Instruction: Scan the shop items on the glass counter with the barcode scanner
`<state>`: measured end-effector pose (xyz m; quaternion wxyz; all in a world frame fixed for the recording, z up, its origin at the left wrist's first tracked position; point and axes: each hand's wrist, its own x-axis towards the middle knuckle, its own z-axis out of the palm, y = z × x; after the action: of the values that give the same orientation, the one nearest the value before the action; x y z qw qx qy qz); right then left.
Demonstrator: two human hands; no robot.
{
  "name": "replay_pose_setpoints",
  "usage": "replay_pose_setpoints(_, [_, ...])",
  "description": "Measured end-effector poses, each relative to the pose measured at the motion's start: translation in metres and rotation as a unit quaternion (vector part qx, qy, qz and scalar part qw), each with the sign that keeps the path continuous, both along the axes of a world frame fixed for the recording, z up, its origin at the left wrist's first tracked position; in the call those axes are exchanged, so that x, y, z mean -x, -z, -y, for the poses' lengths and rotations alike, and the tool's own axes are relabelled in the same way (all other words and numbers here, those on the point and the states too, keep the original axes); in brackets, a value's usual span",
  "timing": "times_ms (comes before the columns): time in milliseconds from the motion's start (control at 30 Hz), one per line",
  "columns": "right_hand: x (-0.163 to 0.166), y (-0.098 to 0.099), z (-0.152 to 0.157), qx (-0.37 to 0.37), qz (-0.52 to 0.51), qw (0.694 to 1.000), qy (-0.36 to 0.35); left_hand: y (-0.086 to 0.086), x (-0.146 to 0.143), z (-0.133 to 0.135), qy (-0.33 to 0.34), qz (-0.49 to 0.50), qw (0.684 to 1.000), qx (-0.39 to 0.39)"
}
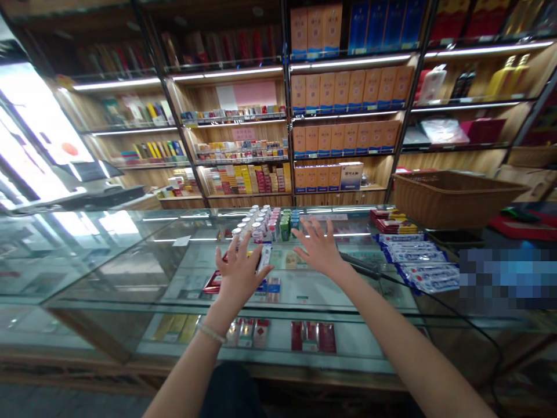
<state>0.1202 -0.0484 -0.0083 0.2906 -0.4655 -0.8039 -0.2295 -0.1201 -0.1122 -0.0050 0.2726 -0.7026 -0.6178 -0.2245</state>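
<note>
Both of my hands are over the glass counter (331,296) with fingers spread and nothing in them. My left hand (238,267) is above red packets (213,283) and a white-and-blue packet (265,255), partly covering them; whether it touches them I cannot tell. Just beyond it stand rows of small white-capped containers (256,216), with pink (274,219), green (285,225) and blue (295,218) small packages beside them. My right hand (321,248) is near the blue and green ones. To its right lies a black handheld device (361,265) with a cable.
Blue-and-white packets (420,264) lie in a pile at the right, with red-and-yellow packs (393,222) behind. A brown basket (456,200) stands at the right end. Red boxes (313,337) sit beneath the glass. Shelves of orange boxes (343,139) line the wall.
</note>
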Motion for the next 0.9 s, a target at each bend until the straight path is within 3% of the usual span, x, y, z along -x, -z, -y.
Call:
replay_pose_setpoints(500, [0.062, 0.032, -0.041, 0.011, 0.097, 0.986, -0.137, 0.014, -0.003, 0.020, 0.012, 0.005, 0.999, 0.043])
replay_pose_setpoints(900, [0.078, 0.039, -0.049, 0.031, 0.082, 0.983, -0.162, 0.010, -0.007, 0.022, 0.000, -0.002, 0.997, 0.077])
